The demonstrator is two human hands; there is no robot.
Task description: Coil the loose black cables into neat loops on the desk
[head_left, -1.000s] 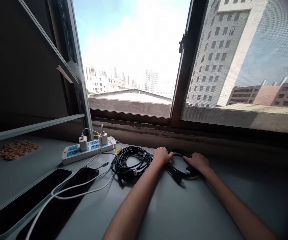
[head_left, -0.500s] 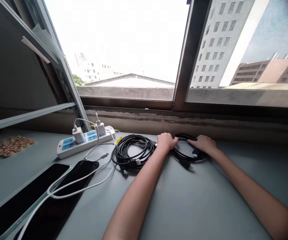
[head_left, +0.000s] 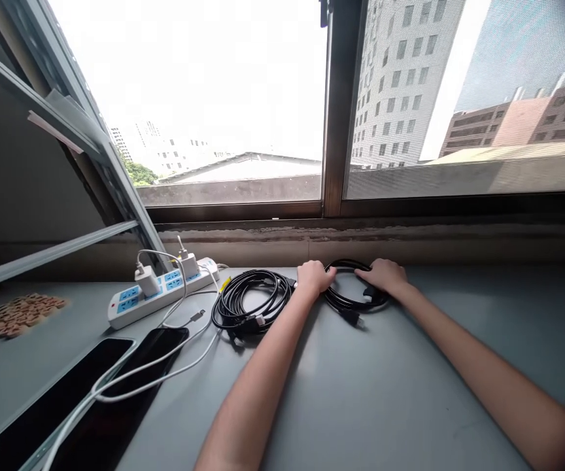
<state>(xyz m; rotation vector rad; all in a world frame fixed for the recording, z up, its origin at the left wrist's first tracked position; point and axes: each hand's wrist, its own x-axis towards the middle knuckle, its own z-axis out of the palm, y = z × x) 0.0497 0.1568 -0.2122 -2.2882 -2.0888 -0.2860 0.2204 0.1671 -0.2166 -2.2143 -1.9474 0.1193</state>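
Note:
A coil of black cable [head_left: 345, 303] with dark plug ends lies flat on the grey table, between my hands. My left hand [head_left: 314, 276] is closed at the coil's left edge, its thumb pointing right over the cable. At the opposite edge, my right hand [head_left: 385, 275] is closed on the coil, thumb toward the left. Both hands rest low at the tabletop, and most of their fingers are hidden behind the backs of the hands. A larger coil of black cable [head_left: 228, 302] with a yellow tag lies just left of my left hand, partly behind that wrist.
A white power strip [head_left: 157, 296] with two chargers stands at the left. White charging cables [head_left: 165, 377] run from it across two dark phone-like devices [head_left: 130, 386]. Small brown pieces [head_left: 17, 315] are heaped far left, below a metal frame [head_left: 67, 252]. A window ledge [head_left: 263, 245] borders the back.
The camera view has turned slightly, so the scene sits a little further left. Both hands stay at the sides of the smaller coil, which shows no clear movement on the table.

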